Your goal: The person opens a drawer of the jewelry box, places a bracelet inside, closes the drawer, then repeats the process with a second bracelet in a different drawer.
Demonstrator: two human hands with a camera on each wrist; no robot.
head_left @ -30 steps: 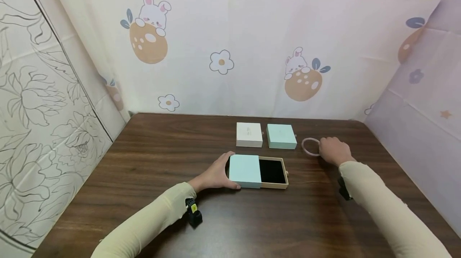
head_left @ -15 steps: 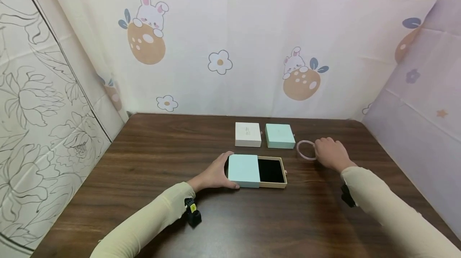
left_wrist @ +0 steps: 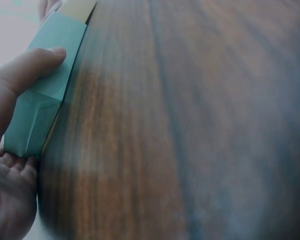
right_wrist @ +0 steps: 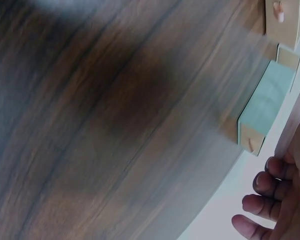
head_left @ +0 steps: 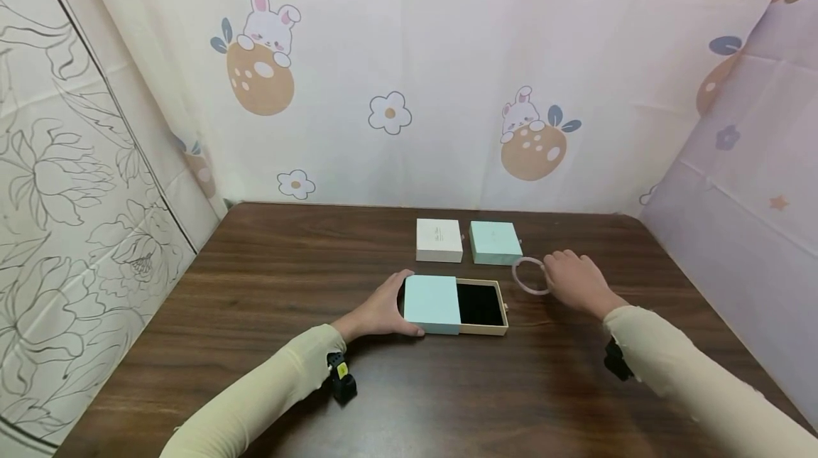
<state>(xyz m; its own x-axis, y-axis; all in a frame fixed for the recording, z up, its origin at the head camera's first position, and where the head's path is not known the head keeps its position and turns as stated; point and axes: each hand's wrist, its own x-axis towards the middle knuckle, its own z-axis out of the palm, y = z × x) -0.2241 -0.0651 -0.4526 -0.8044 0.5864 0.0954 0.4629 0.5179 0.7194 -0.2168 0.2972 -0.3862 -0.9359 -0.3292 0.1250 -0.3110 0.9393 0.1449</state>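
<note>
My left hand (head_left: pixel 380 309) grips the closed end of a pale mint drawer box (head_left: pixel 432 302), thumb on its near side and fingers behind. The box lies on the table with its drawer (head_left: pixel 503 309) pulled out to the right, showing a black pad (head_left: pixel 481 304). In the left wrist view the thumb presses against the mint sleeve (left_wrist: pixel 65 37). To the right of the drawer, my right hand (head_left: pixel 578 286) pinches a pale pink bangle (head_left: pixel 515 279) at its right side, tilted above the table. Part of the bangle (right_wrist: pixel 292 117) shows in the right wrist view.
A white box (head_left: pixel 439 239) and another mint box (head_left: pixel 495 242) stand side by side behind the drawer box. The dark wooden table (head_left: pixel 307 245) ends at a printed curtain (head_left: pixel 447 145). Curtains also hang at both sides.
My right hand has carried the bangle leftward and slightly nearer, toward the drawer. The left hand and the box it grips have stayed in place.
</note>
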